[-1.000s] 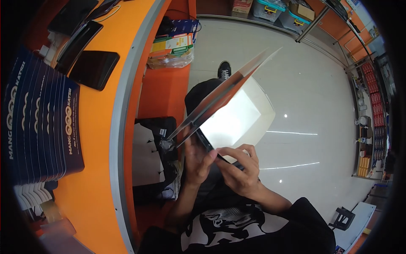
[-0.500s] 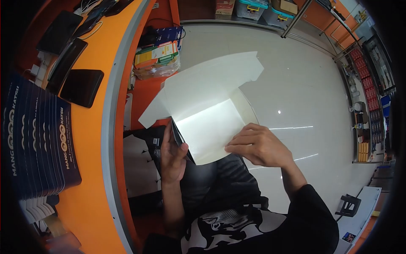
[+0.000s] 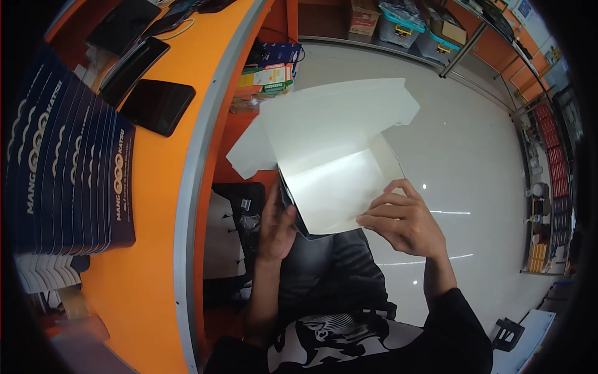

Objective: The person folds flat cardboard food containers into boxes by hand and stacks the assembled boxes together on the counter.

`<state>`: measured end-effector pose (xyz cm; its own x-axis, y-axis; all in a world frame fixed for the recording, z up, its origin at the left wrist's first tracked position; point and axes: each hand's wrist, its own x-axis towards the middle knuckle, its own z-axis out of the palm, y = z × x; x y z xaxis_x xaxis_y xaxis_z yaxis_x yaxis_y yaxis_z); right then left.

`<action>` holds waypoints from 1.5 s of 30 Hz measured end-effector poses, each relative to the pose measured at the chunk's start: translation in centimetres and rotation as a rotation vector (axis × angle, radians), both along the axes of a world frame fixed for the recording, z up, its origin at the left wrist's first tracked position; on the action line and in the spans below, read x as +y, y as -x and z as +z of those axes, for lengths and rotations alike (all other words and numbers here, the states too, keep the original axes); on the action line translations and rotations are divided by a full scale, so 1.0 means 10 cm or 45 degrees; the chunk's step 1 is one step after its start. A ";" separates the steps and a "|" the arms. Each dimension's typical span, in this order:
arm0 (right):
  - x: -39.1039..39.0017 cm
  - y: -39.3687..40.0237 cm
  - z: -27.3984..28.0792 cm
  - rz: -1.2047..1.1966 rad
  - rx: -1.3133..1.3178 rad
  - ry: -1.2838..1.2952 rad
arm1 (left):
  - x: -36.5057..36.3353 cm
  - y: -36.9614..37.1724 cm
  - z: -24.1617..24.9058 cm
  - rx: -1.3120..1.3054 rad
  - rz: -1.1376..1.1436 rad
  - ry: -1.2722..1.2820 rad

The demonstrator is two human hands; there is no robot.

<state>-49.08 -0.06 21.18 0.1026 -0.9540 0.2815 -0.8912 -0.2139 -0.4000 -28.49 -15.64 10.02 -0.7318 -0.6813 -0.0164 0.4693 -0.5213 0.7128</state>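
Observation:
A partly folded paper box, pale inside and dark outside, is held above the person's lap with its wide lid flap standing open at the far side. My left hand grips the box's left wall, thumb toward the near corner. At the near right corner, my right hand has its fingers curled on the box's edge. Dark blue printed box pieces stand in a stack on the orange counter at the left.
The orange counter carries a dark tablet and other dark devices. Past the lap are colourful packs and storage bins on a low shelf. Stocked shelves stand at the right.
The view has shifted, so most things appear further right. The right hand's fingers have spread a little at the box's corner. Both hands remain on the box.

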 end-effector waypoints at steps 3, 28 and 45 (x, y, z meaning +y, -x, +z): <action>-0.06 0.03 0.09 -0.018 -0.086 0.156 | -0.01 0.05 -0.02 -0.004 0.063 0.186; -0.45 0.21 -0.59 -0.849 -0.209 0.367 | 0.06 0.09 -0.17 -0.096 0.176 0.472; -0.43 -0.48 -0.01 -0.546 -0.368 0.191 | 0.25 0.19 0.05 -0.045 0.210 0.469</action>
